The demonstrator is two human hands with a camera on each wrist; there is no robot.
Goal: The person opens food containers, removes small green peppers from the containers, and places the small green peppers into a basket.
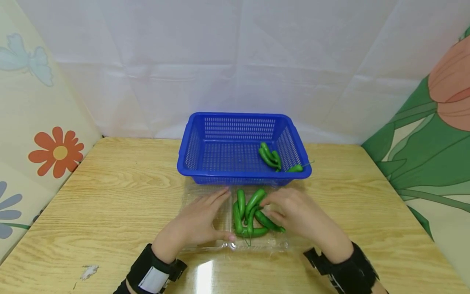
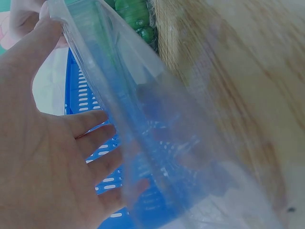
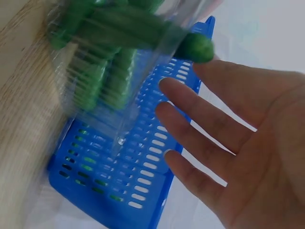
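Observation:
A clear plastic clamshell box (image 1: 279, 244) lies unfolded on the table, with several green peppers (image 1: 254, 200) in its right half. My left hand (image 1: 196, 222) is spread over the left half, thumb near the front of the middle fold. In the left wrist view its thumb (image 2: 35, 45) touches the clear plastic edge and the fingers extend beside the wall. Above the right half is my right hand (image 1: 295, 210), fingertips by a green pepper (image 1: 269, 222) lying aslant. Its fingers look loosely bent in the right wrist view, one digit at the tip of a pepper (image 3: 196, 47) jutting past the box rim.
Behind the box stands a blue slotted basket (image 1: 235, 174) with several green peppers (image 1: 269, 155) in its right part; one pepper's stem pokes over the rim. A white cloth (image 1: 235, 61) hangs behind. The wooden table (image 1: 121, 196) has a pale worn patch (image 1: 89, 271) at front left.

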